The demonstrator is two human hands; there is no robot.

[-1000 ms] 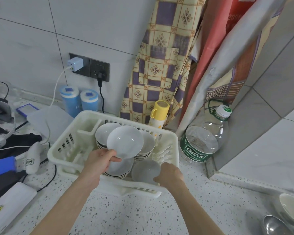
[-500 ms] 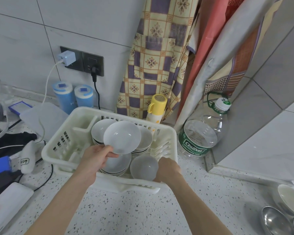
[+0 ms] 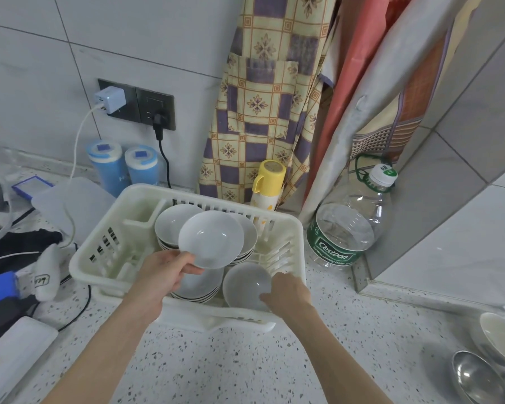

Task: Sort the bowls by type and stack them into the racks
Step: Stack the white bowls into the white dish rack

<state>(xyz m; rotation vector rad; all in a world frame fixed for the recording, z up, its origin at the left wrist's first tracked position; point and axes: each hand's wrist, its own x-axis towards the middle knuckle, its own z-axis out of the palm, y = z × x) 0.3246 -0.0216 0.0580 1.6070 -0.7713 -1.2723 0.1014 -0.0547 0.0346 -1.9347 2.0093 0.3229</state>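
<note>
CHANGE: both hands sit nearer the rack's front wall than before | FINGERS: left hand (image 3: 164, 275) pinches shallow bowl (image 3: 211, 239) at rim, above stacks; right hand (image 3: 286, 291) curls round deep bowl (image 3: 247, 285) inside white rack (image 3: 187, 312) | HANDLING: glazed, rigid, likely slippery and breakable; grip by rim.

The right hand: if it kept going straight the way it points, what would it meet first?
Probably the rack's white slotted wall just beyond the small bowl that the right hand grips; depth is hard to judge.

Green label (image 3: 333, 253) on water bottle (image 3: 353, 225) reads "Cestbon".
</note>
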